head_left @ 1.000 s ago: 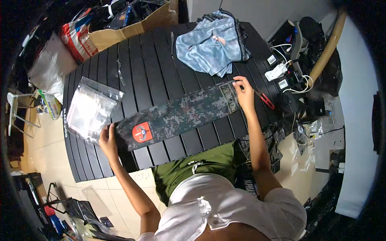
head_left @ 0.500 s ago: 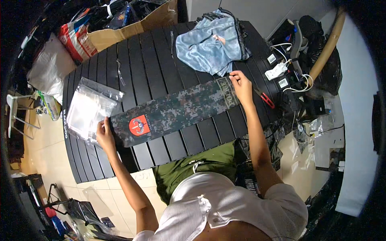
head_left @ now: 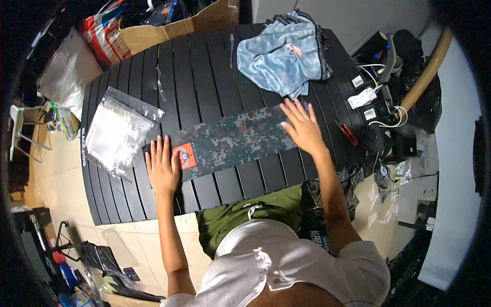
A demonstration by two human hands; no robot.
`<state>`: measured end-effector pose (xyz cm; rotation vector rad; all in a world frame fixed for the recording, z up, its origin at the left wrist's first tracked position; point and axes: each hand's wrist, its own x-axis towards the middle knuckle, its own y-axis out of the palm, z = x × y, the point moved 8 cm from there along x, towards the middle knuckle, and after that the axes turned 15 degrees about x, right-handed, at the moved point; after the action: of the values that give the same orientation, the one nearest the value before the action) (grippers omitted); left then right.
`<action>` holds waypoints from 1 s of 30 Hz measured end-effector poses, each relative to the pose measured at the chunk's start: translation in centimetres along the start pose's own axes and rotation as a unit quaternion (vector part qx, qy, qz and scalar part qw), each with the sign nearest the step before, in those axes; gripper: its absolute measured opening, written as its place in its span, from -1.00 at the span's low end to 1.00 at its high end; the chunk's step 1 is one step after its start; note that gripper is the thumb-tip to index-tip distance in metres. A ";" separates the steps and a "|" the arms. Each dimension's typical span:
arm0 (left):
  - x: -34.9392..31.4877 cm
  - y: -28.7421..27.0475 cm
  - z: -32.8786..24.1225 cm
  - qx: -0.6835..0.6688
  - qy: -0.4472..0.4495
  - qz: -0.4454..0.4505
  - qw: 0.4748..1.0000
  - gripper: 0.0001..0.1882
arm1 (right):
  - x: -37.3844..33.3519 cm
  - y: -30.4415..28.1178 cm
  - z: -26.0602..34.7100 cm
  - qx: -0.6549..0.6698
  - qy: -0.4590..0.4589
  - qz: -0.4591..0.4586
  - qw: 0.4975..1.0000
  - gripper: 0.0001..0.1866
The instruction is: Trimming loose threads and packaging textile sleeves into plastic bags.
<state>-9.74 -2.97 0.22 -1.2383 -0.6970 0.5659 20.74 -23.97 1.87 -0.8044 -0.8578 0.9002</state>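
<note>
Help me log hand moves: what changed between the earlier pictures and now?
The left hand and right hand let go of the camo strip and opened out; the left moved right onto one end, the right inward over the other. Clear bags, blue cloth and red tool stayed put.

left hand [head_left: 163, 168]: flat on camouflage strip [head_left: 238, 140], left end | right hand [head_left: 307, 134]: right end | black table [head_left: 204, 64]: beneath

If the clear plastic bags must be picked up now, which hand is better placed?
Probably the left hand: it lies over the left end of the camouflage strip, beside the plastic bags. The right hand is over the strip's other end, nearer the red tool.
</note>
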 end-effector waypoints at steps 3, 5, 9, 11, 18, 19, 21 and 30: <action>-0.4 -0.7 0.8 -0.002 -0.020 -0.010 1.000 -0.48 | -0.5 -0.6 -2.5 -0.072 0.055 0.046 0.995 -0.45; -0.6 -0.8 0.9 -0.011 -0.019 -0.022 1.000 -0.50 | -1.1 -2.3 -2.6 -0.106 0.020 -0.057 0.993 -0.46; -1.9 -4.3 0.8 -0.196 -0.095 -0.164 0.962 -0.59 | -4.3 -5.5 -3.5 0.028 0.127 -0.234 0.964 -0.56; -1.9 -5.9 -2.1 -0.260 -0.116 -0.176 0.942 -0.64 | -6.4 -3.7 -5.9 0.039 0.393 -0.090 0.914 -0.54; 0.6 -5.8 -15.3 -0.584 0.006 -0.035 0.811 -0.70 | -4.7 -2.6 -5.8 0.180 0.335 -0.137 0.915 -0.73; 1.3 -5.2 -17.2 -0.643 -0.004 0.018 0.766 -0.66 | -4.1 -2.5 -5.0 0.185 0.325 -0.130 0.918 -0.73; 1.9 -2.1 -22.0 -0.794 -0.045 0.212 0.567 -0.46 | -3.1 -3.7 -1.4 0.310 0.238 -0.219 0.894 -0.84; 4.5 -7.6 -21.5 -0.844 -0.062 0.327 0.421 -0.89 | -8.4 5.8 14.8 0.858 0.146 -0.050 0.490 -0.40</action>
<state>9.34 -15.47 4.69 -3.5775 -0.8074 0.4305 2.88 -25.93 0.79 0.9026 0.5451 0.9721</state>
